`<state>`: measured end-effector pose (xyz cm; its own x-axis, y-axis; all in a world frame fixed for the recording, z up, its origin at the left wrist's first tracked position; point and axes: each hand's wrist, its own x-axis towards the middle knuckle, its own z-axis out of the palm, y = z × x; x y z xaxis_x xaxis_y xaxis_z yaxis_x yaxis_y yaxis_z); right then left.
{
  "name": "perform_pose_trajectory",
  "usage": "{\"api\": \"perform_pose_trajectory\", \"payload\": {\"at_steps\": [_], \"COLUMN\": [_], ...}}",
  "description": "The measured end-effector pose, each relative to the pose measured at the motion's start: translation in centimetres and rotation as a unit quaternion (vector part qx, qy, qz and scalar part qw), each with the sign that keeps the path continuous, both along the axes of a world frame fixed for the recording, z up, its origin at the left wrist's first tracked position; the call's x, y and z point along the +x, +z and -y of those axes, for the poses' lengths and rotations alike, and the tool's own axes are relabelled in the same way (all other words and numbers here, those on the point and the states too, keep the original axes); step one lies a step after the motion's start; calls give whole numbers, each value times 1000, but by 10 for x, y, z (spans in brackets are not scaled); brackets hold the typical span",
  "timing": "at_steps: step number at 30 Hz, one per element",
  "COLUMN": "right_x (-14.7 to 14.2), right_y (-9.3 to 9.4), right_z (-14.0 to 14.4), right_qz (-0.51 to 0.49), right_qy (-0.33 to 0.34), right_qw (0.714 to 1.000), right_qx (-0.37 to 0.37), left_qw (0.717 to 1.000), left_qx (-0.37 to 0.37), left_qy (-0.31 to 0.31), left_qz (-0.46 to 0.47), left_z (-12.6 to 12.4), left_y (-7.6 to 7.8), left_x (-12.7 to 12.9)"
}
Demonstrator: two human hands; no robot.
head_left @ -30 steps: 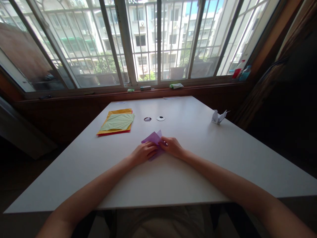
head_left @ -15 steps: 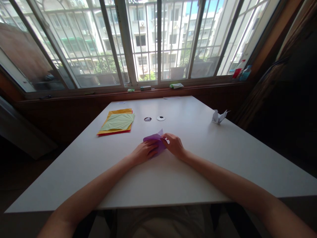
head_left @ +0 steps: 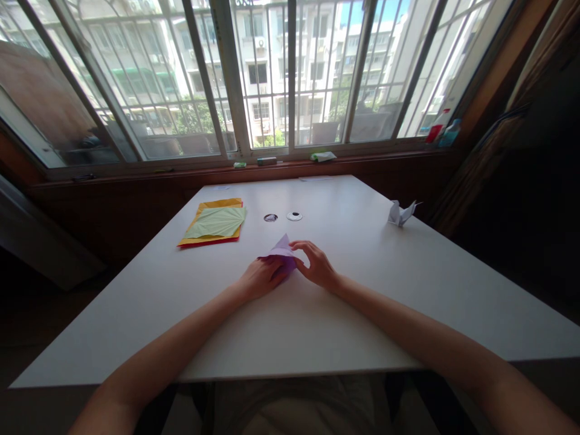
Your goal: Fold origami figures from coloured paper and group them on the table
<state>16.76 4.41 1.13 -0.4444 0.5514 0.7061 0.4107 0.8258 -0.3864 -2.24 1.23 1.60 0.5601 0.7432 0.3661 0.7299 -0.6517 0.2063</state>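
Observation:
A folded purple paper (head_left: 283,251) lies on the white table (head_left: 362,290) in front of me, its far point raised. My left hand (head_left: 261,277) presses on the paper's near left part and covers it. My right hand (head_left: 316,264) pinches the paper's right edge with thumb and fingers. Both forearms reach in from the bottom of the view.
A stack of coloured sheets (head_left: 212,223), pale green on top of yellow and red, lies at the far left. Two round cable holes (head_left: 283,217) sit behind the purple paper. A white folded paper crane (head_left: 399,213) stands at the table's right edge. Small items rest on the windowsill (head_left: 290,160).
The purple paper has been folded up and away from me, so less of it shows near my hands. My right hand has shifted slightly farther along its edge.

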Motion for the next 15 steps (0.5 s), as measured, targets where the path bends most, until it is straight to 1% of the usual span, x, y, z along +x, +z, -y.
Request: {"api": "perform_pose_trajectory", "payload": {"at_steps": [2, 5, 11, 15], "right_x": [1, 3, 3, 6], "right_y": [1, 2, 0, -4], "right_z": [1, 2, -5, -11], "right_qz": [-3, 32, 136, 186], "right_qy": [18, 30, 13, 14], "right_qw": [1000, 998, 986, 978], "right_qx": [12, 33, 91, 96], "left_qw": [1000, 1000, 1000, 1000], "left_qx": [7, 17, 16, -3], "left_qy": [15, 23, 18, -2], "left_qz": [-5, 2, 11, 18], "left_z": [-1, -3, -3, -4], "left_y": [-1, -4, -3, 0], "left_x": [-1, -2, -3, -5]}}
